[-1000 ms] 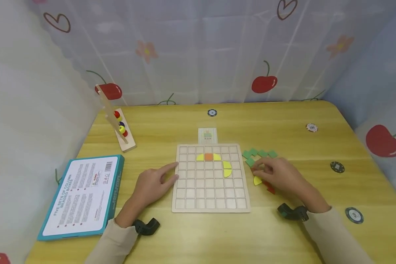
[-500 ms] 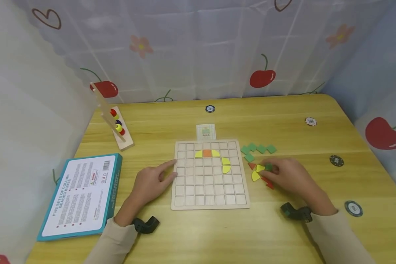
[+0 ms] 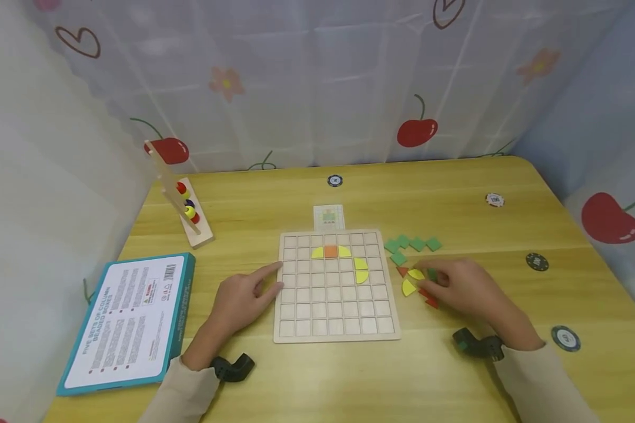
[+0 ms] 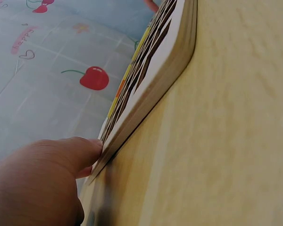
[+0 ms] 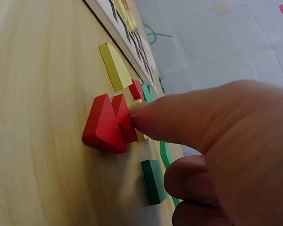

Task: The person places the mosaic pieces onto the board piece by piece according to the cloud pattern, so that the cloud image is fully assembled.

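On the grid board (image 3: 336, 329) sat four yellow pieces (image 3: 361, 269) and one orange square (image 3: 330, 252). Beside it on the worktop (image 3: 391, 382) lay five green squares (image 3: 417, 243), two loose yellow pieces (image 3: 409, 287) and some red triangles (image 3: 431, 302). The left hand (image 3: 240, 296) lay relaxed, fingers against the board's edge, as before. The right hand (image 3: 463, 288) had pulled slightly back, thumb touching a red triangle, other fingers curled
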The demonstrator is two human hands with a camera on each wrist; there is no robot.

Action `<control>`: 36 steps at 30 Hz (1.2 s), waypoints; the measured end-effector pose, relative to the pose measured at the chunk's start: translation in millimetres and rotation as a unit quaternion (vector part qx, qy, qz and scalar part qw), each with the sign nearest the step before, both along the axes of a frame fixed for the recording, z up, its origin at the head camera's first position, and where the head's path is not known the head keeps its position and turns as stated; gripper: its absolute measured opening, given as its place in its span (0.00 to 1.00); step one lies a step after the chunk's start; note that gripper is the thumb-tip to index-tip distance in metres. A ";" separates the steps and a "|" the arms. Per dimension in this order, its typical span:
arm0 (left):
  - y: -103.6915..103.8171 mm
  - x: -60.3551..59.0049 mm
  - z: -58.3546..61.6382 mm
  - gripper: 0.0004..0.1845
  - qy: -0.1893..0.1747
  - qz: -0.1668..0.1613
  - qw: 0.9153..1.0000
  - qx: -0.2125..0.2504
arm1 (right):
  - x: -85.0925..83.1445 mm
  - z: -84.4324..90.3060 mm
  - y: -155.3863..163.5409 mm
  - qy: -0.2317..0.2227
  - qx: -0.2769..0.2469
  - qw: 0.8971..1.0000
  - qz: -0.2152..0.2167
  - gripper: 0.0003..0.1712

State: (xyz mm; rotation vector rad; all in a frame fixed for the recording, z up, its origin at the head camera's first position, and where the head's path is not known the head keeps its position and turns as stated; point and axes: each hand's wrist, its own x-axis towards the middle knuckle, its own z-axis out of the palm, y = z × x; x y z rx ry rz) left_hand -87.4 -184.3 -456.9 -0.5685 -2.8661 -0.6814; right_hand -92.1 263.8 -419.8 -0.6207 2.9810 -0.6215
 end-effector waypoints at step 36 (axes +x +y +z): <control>0.1 0.9 2.2 0.24 -0.009 0.006 1.000 -0.002 | 18.3 10.6 -24.0 0.059 0.091 0.994 -0.028 0.14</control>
